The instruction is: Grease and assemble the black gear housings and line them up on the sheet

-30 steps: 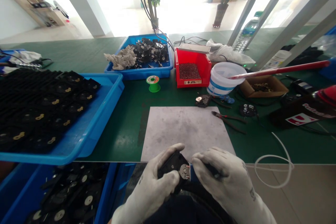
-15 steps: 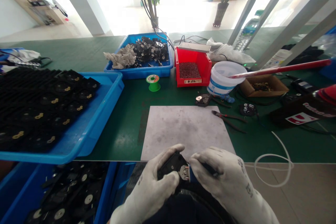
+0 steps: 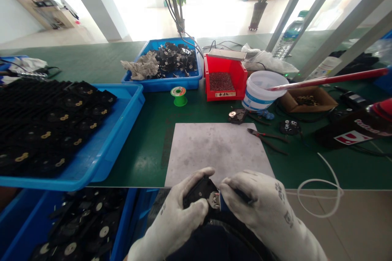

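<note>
Both my hands wear white gloves and meet low in front of me, just off the table's near edge. My left hand point(image 3: 180, 208) is closed round a black plastic housing point(image 3: 199, 191), thumb on the near side and fingers along the far side. A small silver metal part point(image 3: 214, 200) shows at the housing's right end. Against that end, my right hand point(image 3: 254, 200) is closed with fingers pinched, beside a blue edge point(image 3: 224, 203). A dark, slim object point(image 3: 244, 195) shows between the right fingers; its kind is hidden.
A stained white sheet point(image 3: 217, 151) lies ahead, with cutting pliers point(image 3: 268, 138) on its right side. Leftward stands a blue tray point(image 3: 122, 130) of black housings. Behind are a solder spool point(image 3: 179, 97), a red bin point(image 3: 225, 95) and a white bucket point(image 3: 260, 100). Another blue crate point(image 3: 124, 220) sits below.
My right hand has shifted very slightly, and the silver part appears turned a little. The left hand keeps its hold on the housing.
</note>
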Demonstrator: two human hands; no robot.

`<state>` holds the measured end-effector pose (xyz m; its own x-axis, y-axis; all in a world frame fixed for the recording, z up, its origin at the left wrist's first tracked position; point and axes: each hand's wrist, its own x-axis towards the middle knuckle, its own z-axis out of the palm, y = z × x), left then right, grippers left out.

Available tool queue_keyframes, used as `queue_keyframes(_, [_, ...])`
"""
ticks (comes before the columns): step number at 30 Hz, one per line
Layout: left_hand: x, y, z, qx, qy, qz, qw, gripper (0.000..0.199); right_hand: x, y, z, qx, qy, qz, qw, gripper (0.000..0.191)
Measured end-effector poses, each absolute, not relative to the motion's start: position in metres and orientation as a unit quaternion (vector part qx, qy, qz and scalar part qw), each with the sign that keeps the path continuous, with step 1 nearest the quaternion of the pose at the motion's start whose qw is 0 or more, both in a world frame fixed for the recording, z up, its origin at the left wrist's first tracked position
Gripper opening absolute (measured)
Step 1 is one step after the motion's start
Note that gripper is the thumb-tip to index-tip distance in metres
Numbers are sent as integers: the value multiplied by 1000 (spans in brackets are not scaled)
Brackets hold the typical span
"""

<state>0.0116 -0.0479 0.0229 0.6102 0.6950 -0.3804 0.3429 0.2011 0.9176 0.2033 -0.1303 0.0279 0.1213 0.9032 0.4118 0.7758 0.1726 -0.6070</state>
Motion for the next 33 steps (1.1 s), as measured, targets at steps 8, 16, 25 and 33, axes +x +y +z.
queue_keyframes(8, [12, -47, 25, 616, 420, 141, 652, 58, 203, -130, 26, -644, -656, 98, 382, 31])
queue_keyframes(16, [11, -47, 22, 608, 410, 146, 664, 56, 201, -130, 27, -635, -653, 83, 404, 31])
queue_keyframes(25, [9, -49, 23, 559, 413, 156, 702, 48, 201, -131, 26, -644, -650, 97, 391, 32])
queue_keyframes(33, [8, -46, 20, 407, 337, 135, 838, 48, 206, -135, 21, -646, -482, 319, 499, 17])
